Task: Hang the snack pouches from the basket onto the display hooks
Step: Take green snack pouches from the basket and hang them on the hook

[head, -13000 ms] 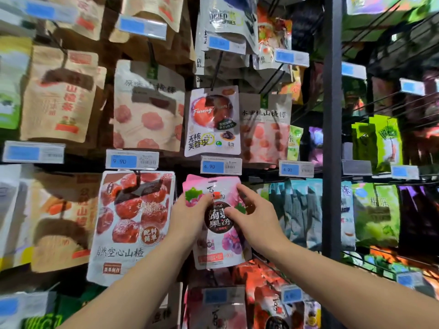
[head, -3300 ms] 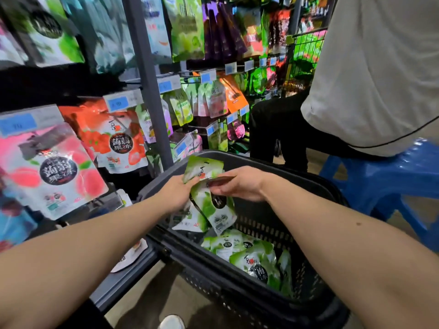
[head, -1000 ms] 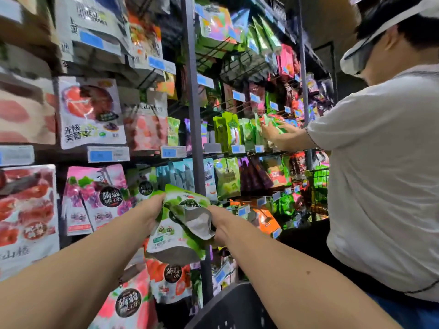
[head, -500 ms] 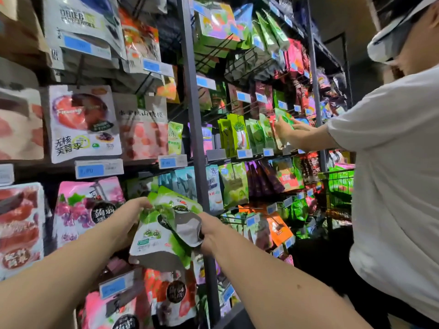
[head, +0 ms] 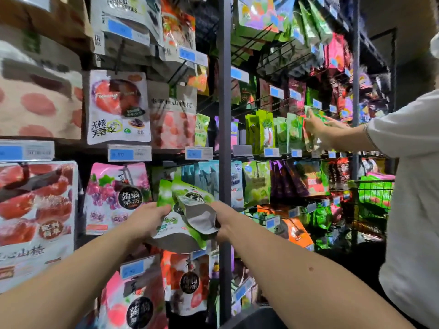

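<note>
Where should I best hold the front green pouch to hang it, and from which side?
Probably pinch the front green pouch at its flat top edge, from the left: it is tilted, its bulging silver base sits in the right hand, so the top end is free.

Bare left hand, bare right hand, small dark mole on bare right forearm.

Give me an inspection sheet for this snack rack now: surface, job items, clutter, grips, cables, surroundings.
Surface: display rack, hung with pouches, blue price tags along the rails.
Job's things: two green snack pouches held before the rack, not yet hung.
Clutter: nothing seen.
Grips: left hand holds the pouches' left edge; right hand grips the front one's right side.
Cables: nothing seen.
Surroundings: another person in a white shirt handles green pouches farther right.
</note>
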{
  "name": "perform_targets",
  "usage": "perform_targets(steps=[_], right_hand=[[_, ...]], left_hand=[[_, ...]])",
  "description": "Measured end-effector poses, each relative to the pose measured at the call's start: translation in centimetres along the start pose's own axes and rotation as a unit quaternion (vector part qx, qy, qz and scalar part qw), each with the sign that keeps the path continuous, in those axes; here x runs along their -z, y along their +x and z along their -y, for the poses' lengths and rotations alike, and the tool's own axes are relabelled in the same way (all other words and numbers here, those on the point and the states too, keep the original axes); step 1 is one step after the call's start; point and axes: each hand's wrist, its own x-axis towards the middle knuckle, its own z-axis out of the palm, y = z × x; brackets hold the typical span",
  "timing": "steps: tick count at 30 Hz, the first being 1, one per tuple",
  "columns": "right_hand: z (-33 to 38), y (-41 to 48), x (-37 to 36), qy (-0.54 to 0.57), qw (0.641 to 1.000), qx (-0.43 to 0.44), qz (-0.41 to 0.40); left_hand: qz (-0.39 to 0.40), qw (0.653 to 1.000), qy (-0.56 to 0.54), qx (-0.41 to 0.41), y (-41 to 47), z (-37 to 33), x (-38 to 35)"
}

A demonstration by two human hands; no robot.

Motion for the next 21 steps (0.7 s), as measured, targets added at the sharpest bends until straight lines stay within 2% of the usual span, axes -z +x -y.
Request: perform_targets(steps=[3, 6, 8, 10, 12, 15, 21], right_hand=[[1.7, -0.2, 0.0, -0.036, 0.999, 0.010, 0.039], [3.4, -1.3, 0.1, -0.087, 0.995, -0.031, 0.033], [4.0, -1.7, 0.4, -0.135, 0.990, -0.034, 0.005], [4.5, -1.4, 0.8, -0.159, 0.986, 0.004, -0.049], [4.4, -0.9, 1.4, -0.162, 0.981, 0.043, -0.099], [3.8, 0.1, 2.6, -0.107, 0.978, 0.069, -0.165], [3.3, 4.1, 2.8, -0.078, 0.974, 0.122, -0.174]], left_hand=[[-0.078, 0.994, 0.066, -0.026, 0.3, -0.5, -0.4], [-0.157, 0.970, 0.167, -0.076, -0.6, -1.2, -0.7], [-0.193, 0.955, 0.209, -0.079, -1.3, -1.1, -0.6], [-0.224, 0.940, 0.242, -0.083, -1.8, -1.0, -0.3], [-0.250, 0.936, 0.239, -0.061, -1.9, -0.5, 0.2], [-0.301, 0.925, 0.230, -0.029, -1.9, 0.1, 0.9], [-0.343, 0.913, 0.215, -0.045, -2.0, 0.1, 1.9]])
